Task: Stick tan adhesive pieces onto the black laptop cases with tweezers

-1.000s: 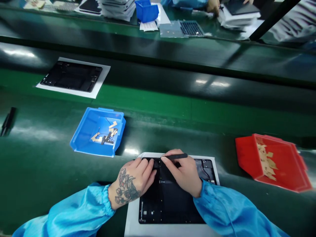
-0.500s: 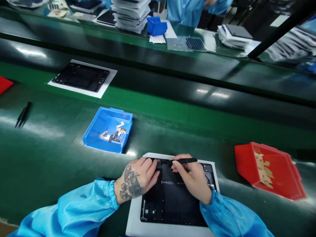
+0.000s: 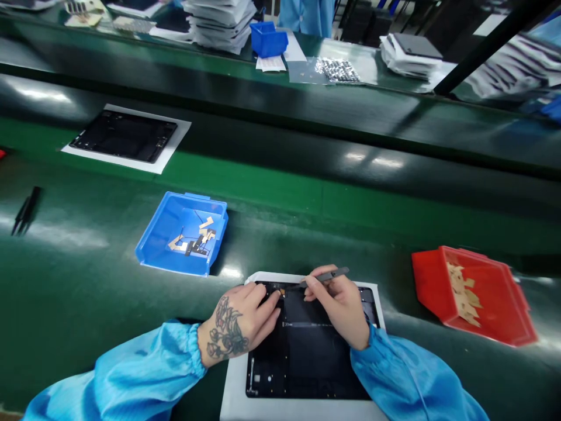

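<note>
- The left hand [image 3: 239, 323], with a tattoo across its back, lay on the top left corner of a black tablet housing [image 3: 307, 351], fingers stretched flat and pressing on the housing's edge; it gripped nothing.
- The right hand [image 3: 342, 304] was closed around a pair of dark tweezers [image 3: 326, 276], pinched between thumb and forefinger, the tool slanting down to the left.
- The tweezer tips met the housing near its top edge, just beside the left fingertips, where a tiny copper-coloured part [image 3: 282, 290] showed; whether the tips actually gripped it could not be told.
- The housing rested open side up on a white sheet [image 3: 234, 386], directly in front of the person on the dark green workbench [image 3: 87, 280].
- Both arms wore light blue sleeves [image 3: 144, 374] with elastic cuffs.
- A blue tray [image 3: 160, 240] sat beyond the left hand, holding small tan and black flex pieces.
- A red tray [image 3: 499, 292] lay well off to the right, with tan scraps inside.
- A second black housing on white paper [image 3: 123, 135] lay on the green conveyor belt [image 3: 307, 193], far left.
- Another pair of black tweezers [image 3: 25, 209] lay alone at the left edge of the bench.
- On the far bench stood stacked sheets [image 3: 219, 23] and a small blue bin [image 3: 268, 40].
</note>
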Tool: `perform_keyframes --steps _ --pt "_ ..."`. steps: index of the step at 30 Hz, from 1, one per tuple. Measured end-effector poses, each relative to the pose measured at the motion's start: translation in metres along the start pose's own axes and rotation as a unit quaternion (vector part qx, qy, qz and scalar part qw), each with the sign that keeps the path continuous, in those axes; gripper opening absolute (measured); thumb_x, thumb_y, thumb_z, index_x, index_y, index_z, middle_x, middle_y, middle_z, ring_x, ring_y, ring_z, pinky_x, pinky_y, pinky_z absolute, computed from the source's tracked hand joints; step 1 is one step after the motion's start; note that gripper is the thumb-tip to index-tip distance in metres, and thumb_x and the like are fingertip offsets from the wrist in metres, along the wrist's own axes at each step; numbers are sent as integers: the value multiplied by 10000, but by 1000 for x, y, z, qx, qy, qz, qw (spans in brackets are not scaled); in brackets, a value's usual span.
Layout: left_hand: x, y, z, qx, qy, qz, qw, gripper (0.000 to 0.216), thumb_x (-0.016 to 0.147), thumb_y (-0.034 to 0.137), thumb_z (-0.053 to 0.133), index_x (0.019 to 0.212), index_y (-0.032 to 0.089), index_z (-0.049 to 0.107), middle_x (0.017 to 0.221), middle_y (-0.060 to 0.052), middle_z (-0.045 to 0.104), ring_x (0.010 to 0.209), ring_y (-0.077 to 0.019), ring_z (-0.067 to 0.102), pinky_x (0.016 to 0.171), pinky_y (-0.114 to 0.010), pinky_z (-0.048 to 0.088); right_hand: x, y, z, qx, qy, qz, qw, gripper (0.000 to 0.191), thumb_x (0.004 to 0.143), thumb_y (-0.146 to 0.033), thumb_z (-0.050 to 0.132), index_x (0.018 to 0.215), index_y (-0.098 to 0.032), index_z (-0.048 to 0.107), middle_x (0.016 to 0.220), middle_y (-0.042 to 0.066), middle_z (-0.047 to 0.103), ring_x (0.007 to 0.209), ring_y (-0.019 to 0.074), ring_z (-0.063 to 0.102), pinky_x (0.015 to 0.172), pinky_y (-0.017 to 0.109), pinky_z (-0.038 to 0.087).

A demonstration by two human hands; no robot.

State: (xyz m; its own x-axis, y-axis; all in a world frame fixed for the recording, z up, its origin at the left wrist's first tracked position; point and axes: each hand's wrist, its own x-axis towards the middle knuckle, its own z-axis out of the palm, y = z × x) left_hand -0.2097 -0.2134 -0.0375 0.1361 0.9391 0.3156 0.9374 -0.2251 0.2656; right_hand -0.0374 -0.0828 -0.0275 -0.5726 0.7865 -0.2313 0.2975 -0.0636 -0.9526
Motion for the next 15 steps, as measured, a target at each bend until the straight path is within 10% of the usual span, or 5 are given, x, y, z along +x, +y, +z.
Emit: perform_keyframes --steps 7,15 --pt "0 0 -1 -13 -13 -7 1000 279 879 273 505 1079 121 626 728 -54 532 628 -187 518 523 -321 472 1 2 5 5 -5 0 1000 256 857 -409 629 914 -166 575 746 33 651 630 147 658 596 274 592" --pt "3 -1 -1 -57 4 -18 998 262 843 239 554 1057 116 642 1135 -165 569 1038 -293 521 866 -455 479 2 2 6 14 5 9 1000 257 860 -406 625 915 -162 568 693 15 616 630 137 642 590 259 595"
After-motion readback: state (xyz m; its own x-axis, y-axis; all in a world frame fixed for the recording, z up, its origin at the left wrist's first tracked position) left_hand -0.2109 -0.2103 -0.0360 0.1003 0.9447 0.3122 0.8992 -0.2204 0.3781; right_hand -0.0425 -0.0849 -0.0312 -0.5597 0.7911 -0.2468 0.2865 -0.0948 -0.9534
